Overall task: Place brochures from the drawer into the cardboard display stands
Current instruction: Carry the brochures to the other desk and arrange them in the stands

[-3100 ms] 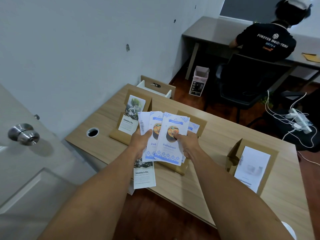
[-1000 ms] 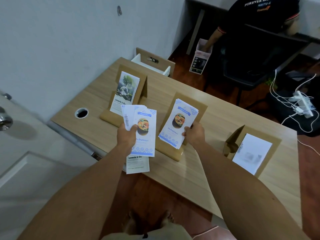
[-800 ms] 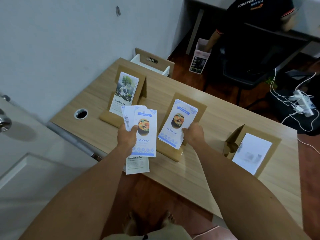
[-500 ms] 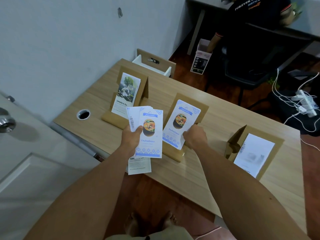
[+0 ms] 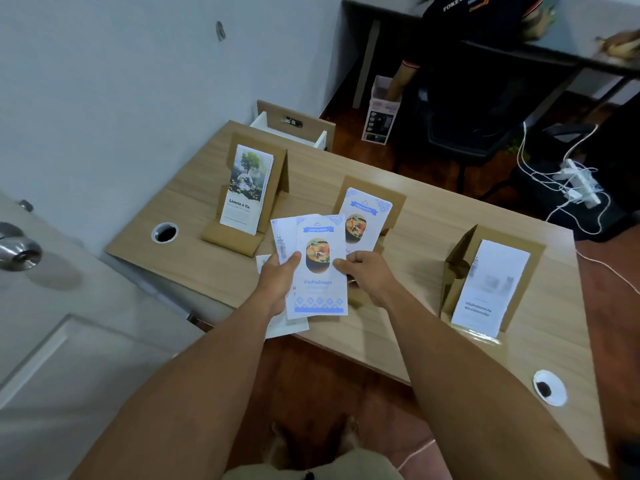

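Note:
My left hand (image 5: 277, 282) grips a fanned stack of blue-and-white food brochures (image 5: 320, 271) above the desk's near edge. My right hand (image 5: 367, 271) pinches the right side of the top brochure in that stack. Behind them stands the middle cardboard stand (image 5: 394, 209), holding the same kind of brochure (image 5: 365, 220). The left stand (image 5: 277, 174) holds tree brochures (image 5: 247, 192). The right stand (image 5: 460, 265) holds white brochures (image 5: 488, 289). The open drawer (image 5: 294, 128) is at the desk's far side.
The wooden desk (image 5: 408, 327) has cable holes at the left (image 5: 164, 233) and near right (image 5: 549, 388). A loose brochure (image 5: 287, 329) lies under my left hand at the desk's edge. A white door with a knob (image 5: 19, 251) is on the left. A seated person (image 5: 485, 29) is behind.
My right hand let go of the brochure left in the middle stand and moved left to the stack in my left hand, taking hold of the top brochure.

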A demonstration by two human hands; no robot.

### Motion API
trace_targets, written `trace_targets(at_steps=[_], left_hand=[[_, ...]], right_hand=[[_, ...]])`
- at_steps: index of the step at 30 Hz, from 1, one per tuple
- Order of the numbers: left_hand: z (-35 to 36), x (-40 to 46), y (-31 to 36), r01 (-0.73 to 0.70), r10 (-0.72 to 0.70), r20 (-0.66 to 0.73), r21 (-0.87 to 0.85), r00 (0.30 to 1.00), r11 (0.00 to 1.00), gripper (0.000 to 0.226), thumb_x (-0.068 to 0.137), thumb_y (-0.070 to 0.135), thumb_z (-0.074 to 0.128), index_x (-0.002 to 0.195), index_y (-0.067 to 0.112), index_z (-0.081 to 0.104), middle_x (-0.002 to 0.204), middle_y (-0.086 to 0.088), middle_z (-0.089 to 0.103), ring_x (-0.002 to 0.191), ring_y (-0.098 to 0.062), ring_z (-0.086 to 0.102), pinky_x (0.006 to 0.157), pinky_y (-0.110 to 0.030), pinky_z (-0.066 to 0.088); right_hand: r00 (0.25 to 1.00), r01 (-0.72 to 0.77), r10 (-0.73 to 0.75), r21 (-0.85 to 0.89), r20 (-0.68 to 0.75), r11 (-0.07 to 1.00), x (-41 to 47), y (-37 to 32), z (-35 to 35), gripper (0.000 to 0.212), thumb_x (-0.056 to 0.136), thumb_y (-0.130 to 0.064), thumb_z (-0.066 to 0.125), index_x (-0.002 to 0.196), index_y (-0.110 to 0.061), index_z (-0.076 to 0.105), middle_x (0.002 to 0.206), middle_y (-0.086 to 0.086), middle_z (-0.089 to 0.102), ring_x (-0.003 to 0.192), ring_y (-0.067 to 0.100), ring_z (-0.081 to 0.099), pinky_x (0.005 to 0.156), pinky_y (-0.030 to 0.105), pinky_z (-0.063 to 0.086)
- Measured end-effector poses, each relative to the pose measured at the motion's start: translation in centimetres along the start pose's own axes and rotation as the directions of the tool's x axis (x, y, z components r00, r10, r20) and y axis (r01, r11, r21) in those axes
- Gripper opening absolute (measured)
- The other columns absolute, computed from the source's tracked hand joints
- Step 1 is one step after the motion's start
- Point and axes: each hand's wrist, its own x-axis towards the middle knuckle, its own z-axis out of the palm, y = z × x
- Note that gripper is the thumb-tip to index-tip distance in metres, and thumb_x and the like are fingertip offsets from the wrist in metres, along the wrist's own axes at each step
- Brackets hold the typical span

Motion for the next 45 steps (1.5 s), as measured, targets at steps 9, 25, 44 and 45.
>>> trace_targets(at_steps=[9, 25, 44, 45], left_hand=[[2.0, -3.3, -3.4, -0.066, 0.071, -0.033, 0.131, 0.997, 0.989, 0.028, 0.095, 0.03, 0.066, 0.12, 0.017, 0.066, 0.112, -0.01, 0.075, 0.098, -0.033, 0.074, 0.085, -0.057, 0.06], [7.8, -9.7, -13.7, -0.032, 0.05, -0.184, 0.102, 0.982, 0.994, 0.024, 0.092, 0.03, 0.069, 0.112, 0.017, 0.07, 0.108, -0.009, 0.077, 0.096, -0.033, 0.075, 0.087, -0.058, 0.059], [10.7, -12.3, -10.2, 0.006, -0.011, 0.136, 0.035, 0.991, 0.999, 0.029, 0.095, 0.018, 0.069, 0.123, 0.01, 0.066, 0.11, -0.018, 0.076, 0.097, -0.038, 0.073, 0.091, -0.063, 0.055], [11.1, -12.2, -10.1, 0.016, -0.021, 0.168, 0.034, 0.986, 0.999, 0.033, 0.095, 0.02, 0.069, 0.127, 0.011, 0.065, 0.112, -0.018, 0.076, 0.1, -0.039, 0.073, 0.09, -0.063, 0.055]], right_hand=[[0.966, -0.12, 0.128, 0.047, -0.225, 0.992, -4.9, 5.4, -6.1, 0.016, 0.093, -0.003, 0.054, 0.085, -0.01, 0.065, 0.099, 0.017, 0.075, 0.082, 0.027, 0.07, 0.073, 0.044, 0.058], [0.961, -0.254, 0.215, -0.246, -0.172, 0.935, -7.0, 14.4, -12.5, 0.027, 0.087, 0.002, 0.046, 0.105, 0.004, 0.066, 0.104, 0.022, 0.07, 0.094, 0.039, 0.069, 0.072, 0.044, 0.059], [0.996, -0.09, 0.086, 0.136, 0.038, 0.987, -11.5, 7.8, -12.3, 0.029, 0.089, -0.036, 0.075, 0.101, -0.011, 0.069, 0.084, 0.001, 0.072, 0.07, 0.014, 0.067, 0.058, 0.026, 0.053], [0.996, -0.079, 0.072, 0.143, 0.052, 0.987, -11.7, 7.9, -12.3, 0.024, 0.088, -0.031, 0.077, 0.097, -0.012, 0.067, 0.083, 0.0, 0.072, 0.068, 0.014, 0.067, 0.057, 0.025, 0.052]])
